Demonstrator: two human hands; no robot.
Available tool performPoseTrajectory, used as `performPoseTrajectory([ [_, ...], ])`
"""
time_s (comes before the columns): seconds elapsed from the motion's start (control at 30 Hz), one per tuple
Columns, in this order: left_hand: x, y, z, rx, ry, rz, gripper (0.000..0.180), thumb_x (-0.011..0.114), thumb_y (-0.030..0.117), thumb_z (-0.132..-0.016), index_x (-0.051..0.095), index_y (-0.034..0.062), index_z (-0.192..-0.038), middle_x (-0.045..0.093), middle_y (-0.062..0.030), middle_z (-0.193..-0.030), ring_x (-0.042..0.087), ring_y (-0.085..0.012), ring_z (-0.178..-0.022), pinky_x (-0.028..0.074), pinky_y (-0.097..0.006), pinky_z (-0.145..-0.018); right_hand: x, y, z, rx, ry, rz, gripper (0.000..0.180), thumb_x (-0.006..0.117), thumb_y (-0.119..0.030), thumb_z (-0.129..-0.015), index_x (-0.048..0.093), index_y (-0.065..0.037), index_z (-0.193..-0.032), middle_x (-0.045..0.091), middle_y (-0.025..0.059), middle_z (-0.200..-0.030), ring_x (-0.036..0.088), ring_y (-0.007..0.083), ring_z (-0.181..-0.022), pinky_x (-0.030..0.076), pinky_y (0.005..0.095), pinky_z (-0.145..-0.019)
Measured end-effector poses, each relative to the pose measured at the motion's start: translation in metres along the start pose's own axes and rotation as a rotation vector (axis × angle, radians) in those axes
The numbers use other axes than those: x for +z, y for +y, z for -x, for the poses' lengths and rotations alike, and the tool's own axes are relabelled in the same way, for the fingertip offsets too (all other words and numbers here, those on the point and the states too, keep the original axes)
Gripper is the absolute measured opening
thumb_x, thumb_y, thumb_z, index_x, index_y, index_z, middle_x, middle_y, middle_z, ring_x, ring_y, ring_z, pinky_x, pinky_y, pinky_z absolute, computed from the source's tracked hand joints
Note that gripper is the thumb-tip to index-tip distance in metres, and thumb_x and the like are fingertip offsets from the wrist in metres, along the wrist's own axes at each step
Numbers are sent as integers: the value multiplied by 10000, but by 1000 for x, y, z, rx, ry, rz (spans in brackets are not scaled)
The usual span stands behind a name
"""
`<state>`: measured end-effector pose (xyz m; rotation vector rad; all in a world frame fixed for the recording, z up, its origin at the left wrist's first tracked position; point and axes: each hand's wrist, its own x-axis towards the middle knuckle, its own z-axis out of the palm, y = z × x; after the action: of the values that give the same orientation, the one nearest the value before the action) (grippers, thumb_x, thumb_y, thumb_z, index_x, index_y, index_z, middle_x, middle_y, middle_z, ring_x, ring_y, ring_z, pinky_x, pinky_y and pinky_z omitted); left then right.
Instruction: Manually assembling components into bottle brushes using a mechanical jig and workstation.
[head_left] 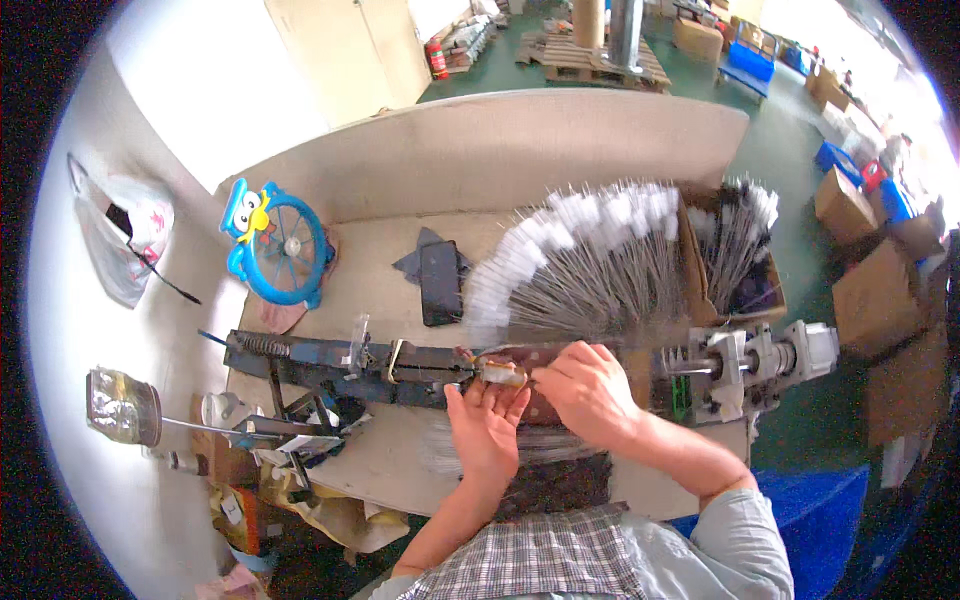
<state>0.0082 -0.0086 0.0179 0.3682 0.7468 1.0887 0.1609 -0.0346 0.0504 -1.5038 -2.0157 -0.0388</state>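
My left hand point(485, 428) is palm up at the middle of the bench, its fingers stretched and slightly spread. Its fingertips lie against a short whitish cylindrical piece point(502, 374) beside the end of a long dark metal fixture point(415, 362). To the right of that piece, my right hand point(588, 392) pinches with thumb and fingers; what lies between them is too small to make out. Beyond my hands spreads a large fan of thin wire-stemmed brushes point(590, 260) with white heads. More pale thin stems point(560, 442) lie partly behind my hands, nearer to me.
A motorised shaft unit point(745, 368) stands right. A cardboard box point(770, 300) of brushes sits behind it. A black phone point(440, 283) and blue toy-like wheel point(290, 247) lie at the back left. A lever mechanism point(295, 432) stands at the near left; a low board point(520, 150) edges the bench.
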Motion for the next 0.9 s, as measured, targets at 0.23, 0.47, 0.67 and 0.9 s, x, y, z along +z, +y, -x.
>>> performPoseTrajectory([
  [0.23, -23, -6, 12, -42, -44, -213, 501, 421, 387, -929, 387, 21, -1269, 434, -150, -1304, 429, -268, -1202, 387, -385, -954, -15, 2, 22, 9, 28, -210, 163, 632, -122, -695, 628, -78, -853, 611, 30, -800, 585, 217, -758, 466, 347, -654],
  [0.47, -167, 52, 13, 180, 334, -268, 245, 544, 278, -882, 574, 63, -997, 609, -44, -983, 568, -151, -897, 452, -333, -795, 13, 3, 100, 2, -344, -244, 165, 540, -118, -757, 596, -83, -909, 594, 70, -765, 616, 250, -742, 508, 387, -621],
  [0.67, -254, 152, 50, 455, 703, 38, 367, 584, 424, -843, 574, 59, -875, 568, -6, -754, 510, -138, -645, 427, -273, -553, 44, -18, 128, 79, -827, -31, 143, 518, -163, -797, 572, -77, -897, 616, 90, -801, 636, 286, -740, 509, 435, -588],
  [0.9, -315, 179, 50, 568, 931, -142, 433, 586, 521, -810, 574, 93, -873, 581, -6, -772, 522, -99, -658, 424, -219, -554, 10, -19, 111, 37, -821, -73, 80, 524, -115, -773, 570, -67, -817, 582, 108, -838, 626, 284, -775, 518, 411, -628],
])
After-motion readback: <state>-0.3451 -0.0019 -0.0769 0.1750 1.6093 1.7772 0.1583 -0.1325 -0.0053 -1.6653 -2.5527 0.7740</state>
